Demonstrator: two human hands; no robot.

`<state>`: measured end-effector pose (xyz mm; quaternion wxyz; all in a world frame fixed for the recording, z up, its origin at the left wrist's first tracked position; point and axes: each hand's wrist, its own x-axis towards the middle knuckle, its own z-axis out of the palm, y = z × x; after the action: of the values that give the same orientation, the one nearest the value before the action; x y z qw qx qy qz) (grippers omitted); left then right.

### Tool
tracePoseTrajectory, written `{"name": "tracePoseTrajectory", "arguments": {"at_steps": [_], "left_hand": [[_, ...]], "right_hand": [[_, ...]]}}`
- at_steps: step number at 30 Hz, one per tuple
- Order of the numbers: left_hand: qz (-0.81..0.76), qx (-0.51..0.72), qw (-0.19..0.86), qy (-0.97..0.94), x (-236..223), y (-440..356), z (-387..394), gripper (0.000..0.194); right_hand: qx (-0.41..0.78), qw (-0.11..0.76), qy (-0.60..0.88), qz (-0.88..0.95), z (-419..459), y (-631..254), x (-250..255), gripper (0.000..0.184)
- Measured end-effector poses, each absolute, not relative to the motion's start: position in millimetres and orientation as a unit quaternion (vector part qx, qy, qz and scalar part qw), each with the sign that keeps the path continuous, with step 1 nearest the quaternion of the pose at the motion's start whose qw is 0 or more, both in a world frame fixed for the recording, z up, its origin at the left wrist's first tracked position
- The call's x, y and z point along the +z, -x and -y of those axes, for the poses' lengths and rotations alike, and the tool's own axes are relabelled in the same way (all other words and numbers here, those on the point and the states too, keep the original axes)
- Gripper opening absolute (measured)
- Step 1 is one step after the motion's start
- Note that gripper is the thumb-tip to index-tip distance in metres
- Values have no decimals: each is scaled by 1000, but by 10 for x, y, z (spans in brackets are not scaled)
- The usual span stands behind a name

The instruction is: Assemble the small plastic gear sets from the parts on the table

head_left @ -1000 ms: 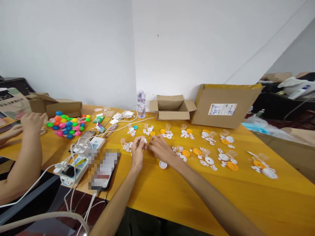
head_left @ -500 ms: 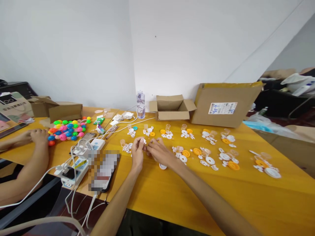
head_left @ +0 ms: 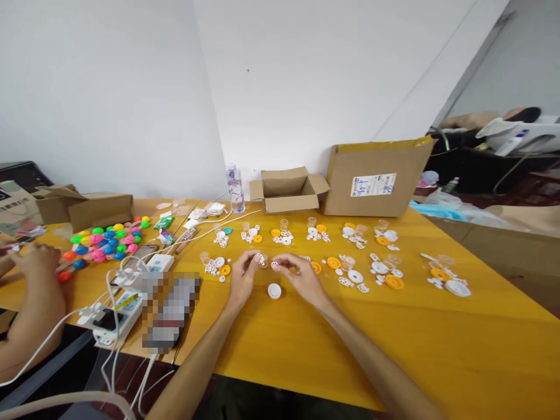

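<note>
Each hand holds one white piece (two altogether).

Pale walls; a yellow-brown table; at right, perhaps a black desk.

My left forearm slants in from near left, my right forearm from near right; my left hand and right hand pinch, slightly apart.
</note>
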<state>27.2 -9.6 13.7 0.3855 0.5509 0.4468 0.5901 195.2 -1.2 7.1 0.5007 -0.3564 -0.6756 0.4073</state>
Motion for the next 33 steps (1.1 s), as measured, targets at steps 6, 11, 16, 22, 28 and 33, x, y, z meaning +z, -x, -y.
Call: {"name": "tracePoseTrajectory", "arguments": {"at_steps": [6, 11, 16, 22, 28, 33], "left_hand": [[-433, 540, 359, -626, 190, -377, 60, 24], [-413, 493, 300, -704, 239, -443, -38, 23], [-410, 468, 274, -734, 128, -426, -71, 24], [-417, 474, 297, -716, 48, -360, -65, 22], [-413, 478, 316, -708, 56, -379, -52, 21], [-415, 469, 336, -704, 60, -366, -28, 22]], "right_hand": [[503, 553, 373, 550, 9, -2114, -34, 32], [496, 542, 371, 568, -4, -2088, -67, 30], [473, 520, 376, 604, -8, -2040, -146, 21], [484, 522, 378, 592, -11, -2047, -161, 19], [476, 518, 388, 596, 18, -2026, -134, 19], [457, 512, 397, 609, 9, -2036, -140, 21]]}}
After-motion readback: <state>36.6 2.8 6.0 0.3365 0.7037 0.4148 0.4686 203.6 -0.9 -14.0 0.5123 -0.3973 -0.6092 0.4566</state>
